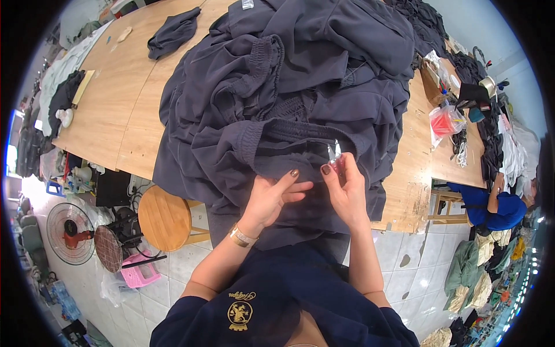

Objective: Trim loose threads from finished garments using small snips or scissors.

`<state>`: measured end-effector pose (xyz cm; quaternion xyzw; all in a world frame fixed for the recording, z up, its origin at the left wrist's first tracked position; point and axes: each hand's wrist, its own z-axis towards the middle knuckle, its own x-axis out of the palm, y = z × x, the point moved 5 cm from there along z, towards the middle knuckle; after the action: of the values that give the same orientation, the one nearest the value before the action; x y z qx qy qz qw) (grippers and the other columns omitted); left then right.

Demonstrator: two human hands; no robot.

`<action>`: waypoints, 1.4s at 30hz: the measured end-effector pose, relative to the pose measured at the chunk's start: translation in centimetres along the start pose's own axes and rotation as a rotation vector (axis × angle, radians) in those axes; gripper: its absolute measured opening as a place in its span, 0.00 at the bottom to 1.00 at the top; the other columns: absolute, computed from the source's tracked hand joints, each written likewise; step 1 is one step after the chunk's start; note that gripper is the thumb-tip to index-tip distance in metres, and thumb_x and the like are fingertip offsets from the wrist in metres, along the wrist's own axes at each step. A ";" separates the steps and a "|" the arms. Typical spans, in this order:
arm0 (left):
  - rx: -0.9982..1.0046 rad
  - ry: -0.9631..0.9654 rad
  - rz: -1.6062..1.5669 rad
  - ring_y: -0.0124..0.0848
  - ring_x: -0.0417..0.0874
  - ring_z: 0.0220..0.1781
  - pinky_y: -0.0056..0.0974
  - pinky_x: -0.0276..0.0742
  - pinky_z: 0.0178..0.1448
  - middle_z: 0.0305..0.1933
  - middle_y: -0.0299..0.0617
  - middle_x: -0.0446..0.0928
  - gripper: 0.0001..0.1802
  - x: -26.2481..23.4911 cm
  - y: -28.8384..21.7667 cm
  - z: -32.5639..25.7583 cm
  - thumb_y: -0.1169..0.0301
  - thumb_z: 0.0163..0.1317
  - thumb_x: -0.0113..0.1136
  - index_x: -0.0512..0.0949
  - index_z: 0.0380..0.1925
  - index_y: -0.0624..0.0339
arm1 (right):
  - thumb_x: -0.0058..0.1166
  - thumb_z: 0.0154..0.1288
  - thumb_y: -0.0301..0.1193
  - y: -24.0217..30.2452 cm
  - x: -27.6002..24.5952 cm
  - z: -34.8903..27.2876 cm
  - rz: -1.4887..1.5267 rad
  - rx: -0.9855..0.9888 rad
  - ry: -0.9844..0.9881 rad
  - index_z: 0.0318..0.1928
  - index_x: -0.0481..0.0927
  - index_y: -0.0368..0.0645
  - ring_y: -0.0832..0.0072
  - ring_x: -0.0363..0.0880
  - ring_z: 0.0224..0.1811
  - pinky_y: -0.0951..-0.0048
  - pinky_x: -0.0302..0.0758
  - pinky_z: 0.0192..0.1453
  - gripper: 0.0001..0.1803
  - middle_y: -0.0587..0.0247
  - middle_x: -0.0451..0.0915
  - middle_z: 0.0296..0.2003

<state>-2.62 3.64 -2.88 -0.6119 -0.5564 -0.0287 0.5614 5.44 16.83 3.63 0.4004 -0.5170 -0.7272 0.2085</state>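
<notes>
Grey garment [277,150] under left hand [272,199]; right hand [347,188] grip pinches snips [335,152].

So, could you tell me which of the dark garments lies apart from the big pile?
The small folded dark garment at the table's far left; it lies alone on bare wood, the others heaped together.

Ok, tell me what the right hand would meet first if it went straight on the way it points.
The right hand points up-table with small snips in its grip; first comes the dark garment's waistband, though depth is unclear.
</notes>
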 end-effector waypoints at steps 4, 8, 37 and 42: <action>-0.053 -0.089 -0.014 0.34 0.84 0.43 0.32 0.82 0.43 0.44 0.47 0.80 0.11 -0.6 -0.1 -2.4 0.73 0.63 0.57 0.75 0.45 0.66 | 0.55 0.64 0.32 1.0 1.3 -0.2 -0.153 -0.039 -0.009 0.41 0.72 0.37 0.73 0.73 0.26 0.74 0.70 0.33 0.12 0.56 0.75 0.26; 0.062 0.099 0.032 0.27 0.82 0.40 0.30 0.79 0.45 0.37 0.42 0.81 0.10 1.9 2.2 -2.6 0.75 0.60 0.60 0.75 0.41 0.67 | 0.45 0.69 0.29 -1.7 -1.8 -1.3 -0.004 0.052 0.012 0.41 0.70 0.38 0.81 0.68 0.31 0.79 0.67 0.35 0.07 0.68 0.72 0.30; 0.654 -0.057 1.221 0.22 0.78 0.29 0.27 0.81 0.31 0.31 0.39 0.78 0.07 2.3 -7.5 -1.2 0.75 0.66 0.52 0.78 0.36 0.67 | 0.60 0.59 0.39 1.5 1.0 -2.8 -0.469 -0.127 -0.026 0.24 0.71 0.40 0.61 0.75 0.17 0.66 0.69 0.21 0.17 0.57 0.74 0.16; 0.688 -0.064 1.206 0.22 0.78 0.30 0.27 0.81 0.31 0.31 0.39 0.78 0.08 2.2 -6.3 -1.3 0.73 0.66 0.52 0.78 0.36 0.67 | 0.56 0.62 0.42 1.6 1.6 -3.6 -0.653 -0.145 0.013 0.23 0.70 0.42 0.61 0.76 0.15 0.65 0.70 0.18 0.19 0.58 0.75 0.17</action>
<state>-5.51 2.57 3.21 -0.6022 -0.1130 0.4842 0.6246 7.16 12.96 3.93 0.5336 -0.3071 -0.7880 -0.0045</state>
